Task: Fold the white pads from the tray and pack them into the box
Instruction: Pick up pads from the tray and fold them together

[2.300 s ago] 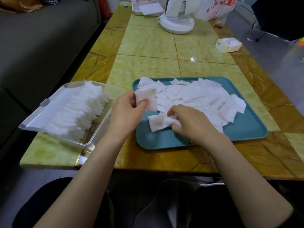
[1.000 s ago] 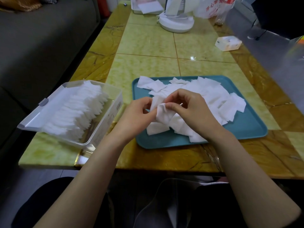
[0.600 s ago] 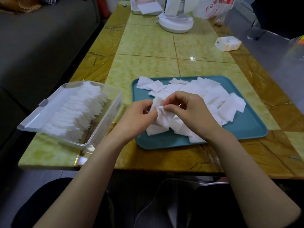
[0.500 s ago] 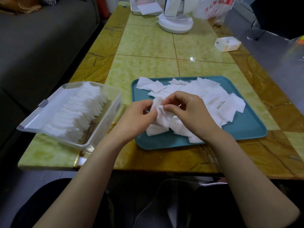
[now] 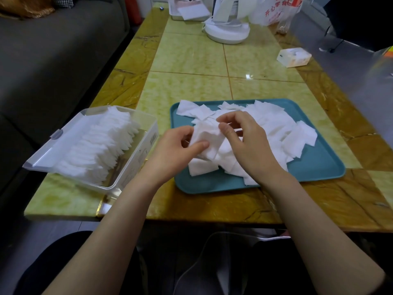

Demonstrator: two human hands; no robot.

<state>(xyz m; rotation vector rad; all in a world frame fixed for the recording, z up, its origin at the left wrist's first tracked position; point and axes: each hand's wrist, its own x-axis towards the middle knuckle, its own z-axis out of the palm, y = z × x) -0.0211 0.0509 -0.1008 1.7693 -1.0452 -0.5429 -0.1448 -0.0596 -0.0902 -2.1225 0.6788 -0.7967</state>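
L hand (image 5: 178, 150) & R hand (image 5: 246, 143) both pinch one pad (image 5: 207, 135) btwn thumb & fingertips, just above the near-left of the tray (image 5: 314, 167), apparently mid-fold. It looks v. light, soft, floppy; best held at edges/corners, crease pressed w/ a thumb. More loose pads (image 5: 276, 124) heap right & far on the tray. Left of it, the box (image 5: 140, 154) holds a row of folded pads (image 5: 102, 141).

Bag (image 5: 276, 12) top cropped, fan (image 5: 227, 31) top cropped
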